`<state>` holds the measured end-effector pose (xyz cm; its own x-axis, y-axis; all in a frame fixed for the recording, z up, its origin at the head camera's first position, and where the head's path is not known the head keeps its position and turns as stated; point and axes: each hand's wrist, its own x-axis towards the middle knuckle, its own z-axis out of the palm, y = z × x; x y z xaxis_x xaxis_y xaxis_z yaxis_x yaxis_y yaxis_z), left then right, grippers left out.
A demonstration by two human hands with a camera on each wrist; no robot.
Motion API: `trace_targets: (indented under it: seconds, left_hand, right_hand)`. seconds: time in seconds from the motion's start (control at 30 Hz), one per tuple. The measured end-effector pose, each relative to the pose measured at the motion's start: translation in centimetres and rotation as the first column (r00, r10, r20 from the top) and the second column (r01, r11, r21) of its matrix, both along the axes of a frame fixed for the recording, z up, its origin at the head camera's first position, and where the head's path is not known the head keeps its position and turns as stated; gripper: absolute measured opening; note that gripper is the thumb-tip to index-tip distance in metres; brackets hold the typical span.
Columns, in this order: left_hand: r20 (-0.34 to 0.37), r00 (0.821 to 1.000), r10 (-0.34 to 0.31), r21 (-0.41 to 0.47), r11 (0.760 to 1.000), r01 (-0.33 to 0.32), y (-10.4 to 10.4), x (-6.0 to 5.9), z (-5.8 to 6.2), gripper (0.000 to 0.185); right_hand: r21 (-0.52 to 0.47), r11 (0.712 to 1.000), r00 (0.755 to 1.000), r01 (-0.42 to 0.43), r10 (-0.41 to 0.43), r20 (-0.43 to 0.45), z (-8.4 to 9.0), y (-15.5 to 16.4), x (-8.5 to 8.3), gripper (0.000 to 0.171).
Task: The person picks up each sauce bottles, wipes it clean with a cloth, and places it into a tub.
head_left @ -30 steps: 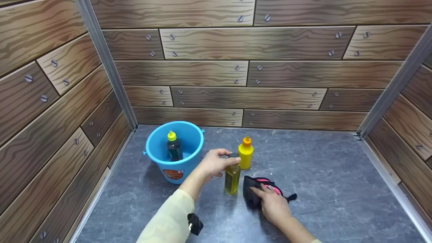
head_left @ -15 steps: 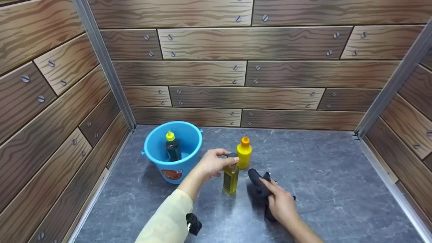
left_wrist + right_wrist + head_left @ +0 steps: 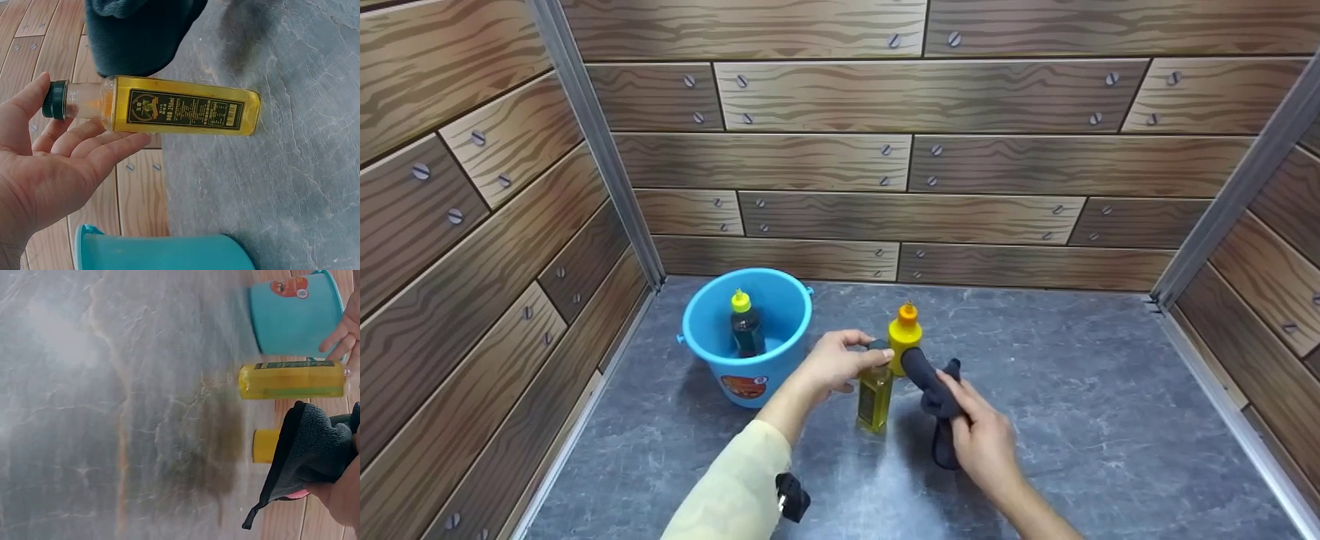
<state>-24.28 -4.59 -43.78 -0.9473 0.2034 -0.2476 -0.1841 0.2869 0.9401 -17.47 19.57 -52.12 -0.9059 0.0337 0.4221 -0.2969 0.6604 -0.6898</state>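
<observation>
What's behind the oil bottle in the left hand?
A yellow squeeze bottle with an orange cap stands behind the oil bottle, slightly right in the head view. The dark cloth hides its lower right side.

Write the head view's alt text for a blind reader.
A left hand pinches the dark cap of an upright bottle of yellow liquid while a right hand holds a dark cloth beside it. Behind stands a yellow bottle; to the left, a blue bucket holds a dark, yellow-capped bottle.

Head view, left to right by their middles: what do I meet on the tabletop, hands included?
Blue bucket, left hand, oil bottle, yellow bottle, dark cloth, right hand.
</observation>
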Motion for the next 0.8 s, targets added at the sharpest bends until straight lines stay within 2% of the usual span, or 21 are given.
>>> trace_targets:
  seconds: [0.2, 0.43, 0.6, 0.8]
  left_hand:
    - [-0.001, 1.0, 0.001, -0.002, 1.0, -0.001, 0.0, 0.0, 0.1, 0.039]
    - [-0.005, 1.0, -0.011, -0.012, 1.0, 0.011, -0.1, 0.1, 0.1, 0.038]
    - [-0.008, 1.0, -0.016, -0.024, 1.0, 0.016, -0.1, 0.1, 0.1, 0.038]
    - [-0.014, 1.0, 0.001, -0.037, 0.999, -0.001, -0.1, 0.0, 0.0, 0.038]
  right_hand:
    - [0.024, 0.997, 0.994, -0.067, 0.069, -0.082, 0.6, -1.0, -0.2, 0.061]
    - [0.14, 0.981, 0.985, -0.135, 0.148, -0.089, 0.8, -2.1, -0.5, 0.063]
    - [0.237, 0.957, 0.97, -0.166, 0.202, -0.134, 0.5, -2.6, -0.6, 0.065]
    - [0.34, 0.92, 0.964, -0.197, 0.246, -0.106, 0.4, -3.0, -0.8, 0.074]
